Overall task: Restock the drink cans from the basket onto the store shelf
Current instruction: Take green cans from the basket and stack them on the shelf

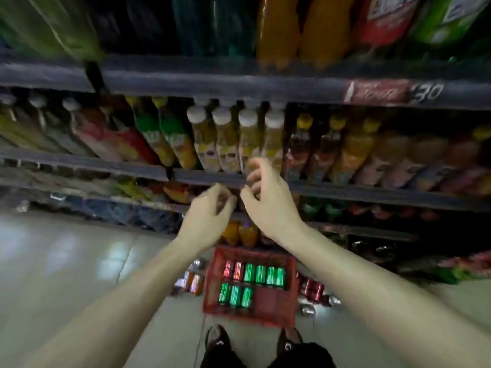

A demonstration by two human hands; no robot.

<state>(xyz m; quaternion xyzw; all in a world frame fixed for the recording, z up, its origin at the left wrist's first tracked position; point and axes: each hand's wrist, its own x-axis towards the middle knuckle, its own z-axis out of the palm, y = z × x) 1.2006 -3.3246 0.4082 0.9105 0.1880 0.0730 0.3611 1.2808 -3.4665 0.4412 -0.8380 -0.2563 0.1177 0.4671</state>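
Both our hands, left hand (206,211) and right hand (268,200), hang loosely curled and empty at the shelf (210,179), cans (249,282) lying in the basket (289,309) directly below, equally near.

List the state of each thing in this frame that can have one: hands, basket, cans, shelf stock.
Left hand: raised at the shelf edge, fingers loosely curled, holding nothing visible.
Right hand: raised beside it, fingers loosely curled, no can in its grip.
Red basket: on the floor, partly filled.
Green cans: lying in the basket, two rows.
Red cans: lying in the basket, back row.
White-capped bottles: upright on the shelf.
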